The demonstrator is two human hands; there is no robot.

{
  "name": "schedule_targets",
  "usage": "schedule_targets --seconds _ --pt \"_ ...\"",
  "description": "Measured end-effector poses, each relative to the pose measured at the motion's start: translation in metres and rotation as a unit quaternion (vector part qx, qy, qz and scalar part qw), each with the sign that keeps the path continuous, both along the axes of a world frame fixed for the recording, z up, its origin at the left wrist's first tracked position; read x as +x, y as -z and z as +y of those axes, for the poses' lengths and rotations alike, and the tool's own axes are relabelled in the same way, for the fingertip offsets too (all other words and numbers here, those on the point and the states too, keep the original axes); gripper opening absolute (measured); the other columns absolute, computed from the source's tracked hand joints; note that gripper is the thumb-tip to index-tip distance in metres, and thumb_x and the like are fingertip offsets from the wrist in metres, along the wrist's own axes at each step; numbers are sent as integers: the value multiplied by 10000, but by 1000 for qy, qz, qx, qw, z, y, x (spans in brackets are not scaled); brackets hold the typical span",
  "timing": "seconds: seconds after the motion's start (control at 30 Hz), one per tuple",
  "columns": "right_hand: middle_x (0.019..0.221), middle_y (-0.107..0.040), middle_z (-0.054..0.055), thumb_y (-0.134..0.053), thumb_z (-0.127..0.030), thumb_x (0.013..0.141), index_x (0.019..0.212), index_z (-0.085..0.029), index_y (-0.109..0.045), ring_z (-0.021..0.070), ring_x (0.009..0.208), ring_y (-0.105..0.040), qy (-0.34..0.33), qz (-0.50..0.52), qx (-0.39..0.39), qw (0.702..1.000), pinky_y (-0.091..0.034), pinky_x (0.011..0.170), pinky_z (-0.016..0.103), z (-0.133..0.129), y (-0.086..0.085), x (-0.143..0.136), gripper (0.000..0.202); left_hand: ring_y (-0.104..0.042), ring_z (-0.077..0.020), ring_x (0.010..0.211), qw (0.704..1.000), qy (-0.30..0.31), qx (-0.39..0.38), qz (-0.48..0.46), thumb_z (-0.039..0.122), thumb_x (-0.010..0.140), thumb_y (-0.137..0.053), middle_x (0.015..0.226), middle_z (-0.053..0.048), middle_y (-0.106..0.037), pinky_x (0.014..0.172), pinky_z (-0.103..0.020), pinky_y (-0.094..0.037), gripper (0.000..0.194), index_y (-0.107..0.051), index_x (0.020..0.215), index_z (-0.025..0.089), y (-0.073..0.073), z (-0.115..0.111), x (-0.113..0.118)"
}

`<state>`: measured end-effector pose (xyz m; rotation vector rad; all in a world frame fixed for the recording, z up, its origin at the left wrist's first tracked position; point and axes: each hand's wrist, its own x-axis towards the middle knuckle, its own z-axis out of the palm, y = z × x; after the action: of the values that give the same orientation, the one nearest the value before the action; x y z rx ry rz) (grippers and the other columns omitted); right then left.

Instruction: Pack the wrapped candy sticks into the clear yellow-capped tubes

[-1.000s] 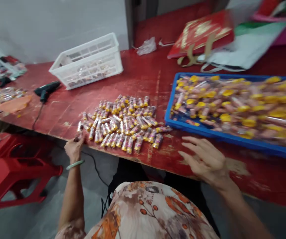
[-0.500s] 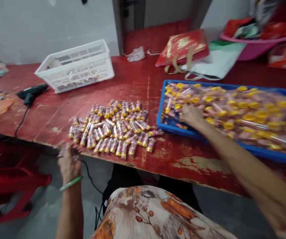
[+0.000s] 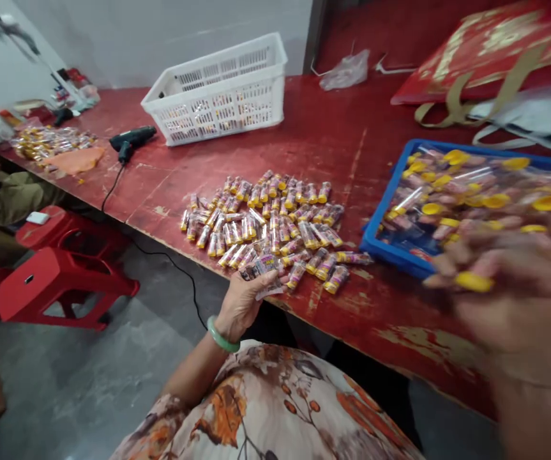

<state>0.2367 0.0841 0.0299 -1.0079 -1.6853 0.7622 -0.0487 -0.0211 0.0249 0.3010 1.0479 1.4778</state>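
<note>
My left hand (image 3: 244, 300), with a green bangle at the wrist, is closed on some printed film wrappers (image 3: 262, 271) at the table's front edge. Just beyond it lies a spread of small wrapped tubes (image 3: 275, 223) with yellow ends. My right hand (image 3: 500, 287), blurred, grips a pink tube with a yellow cap (image 3: 474, 282) over the front edge of the blue tray (image 3: 380, 211). Many clear tubes with pink contents and yellow caps (image 3: 467, 185) fill the tray.
A white basket (image 3: 218, 99) stands at the back of the red table (image 3: 323, 144). Left of it lie a heat gun (image 3: 131, 142) and an orange cloth (image 3: 75, 160). A red bag (image 3: 486, 57) is behind the tray. Red stools (image 3: 59, 281) and a seated person are at left.
The view has turned left. My left hand has moved right, in front of the wrapped tubes, with the wrappers. My right hand has come up out of the tray with a yellow-capped tube.
</note>
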Motion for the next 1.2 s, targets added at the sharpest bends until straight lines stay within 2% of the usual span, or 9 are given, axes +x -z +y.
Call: schedule_targets --seconds 0.1,0.27,0.37,0.5,0.6,0.77,0.87,1.0,1.2 --pt "708 -543 13 -629 -319 767 750 -228 -537 100 468 -448 -54 223 -209 951 -298 359 252 -47 -6 -53 131 -716 -196 685 999 39 -31 -10 183 589 -867 769 -68 -733 657 -272 -587 307 -700 832 98 2 1 15" --pt "758 -607 3 -783 -287 644 755 -178 -631 96 632 -505 -19 186 -251 950 -406 543 233 -58 -2 -109 217 -706 -189 668 991 120 -53 6 230 601 -865 732 -74 -724 667 -283 -580 320 -715 839 79 2 -7 33" --pt "706 -607 -12 -790 -247 585 714 -172 -632 102 632 -518 -28 189 -285 939 -424 577 235 -52 0 -117 218 -702 -186 675 988 149 -45 4 241 613 -858 774 -76 -728 662 -280 -567 337 -724 881 86 1 -11 35" --pt "608 -560 -48 -799 -191 479 668 -166 -623 70 524 -474 -23 260 -369 892 -362 487 206 -47 1 -117 259 -666 -138 654 987 160 -22 2 224 636 -845 730 -59 -708 659 -234 -526 256 -718 813 89 1 -15 30" --pt "559 -542 -66 -804 -176 426 688 -161 -621 32 421 -376 -24 292 -430 854 -245 404 183 -45 1 -113 320 -575 -79 567 991 136 -7 -16 216 658 -833 618 -5 -633 583 -192 -467 200 -692 744 103 4 -16 22" --pt "499 -492 -85 -793 -149 406 683 -149 -607 9 382 -311 -37 311 -469 826 -188 385 167 -46 1 -110 333 -589 -88 634 994 76 -15 -74 287 630 -853 728 -8 -656 639 -213 -492 303 -692 824 120 6 -8 18" --pt "522 -507 -78 -800 -165 411 699 -148 -609 18 399 -334 -39 293 -467 833 -213 390 174 -48 2 -113 346 -648 -137 702 996 66 -28 -48 236 579 -876 795 -32 -702 696 -260 -521 338 -694 841 126 4 -1 25" --pt "630 -565 -42 -818 -214 445 734 -155 -609 72 536 -469 -44 238 -414 878 -357 484 203 -51 7 -111 362 -689 -206 819 997 70 -19 -6 165 541 -882 915 -81 -737 823 -343 -529 426 -702 924 114 4 5 34" --pt "949 -563 23 -587 -397 839 1185 -232 -575 113 719 -530 -113 103 -319 935 -431 597 240 -73 19 -73 383 -698 -207 816 999 18 -38 9 179 560 -875 926 -93 -746 818 -342 -542 436 -710 958 108 10 7 33"
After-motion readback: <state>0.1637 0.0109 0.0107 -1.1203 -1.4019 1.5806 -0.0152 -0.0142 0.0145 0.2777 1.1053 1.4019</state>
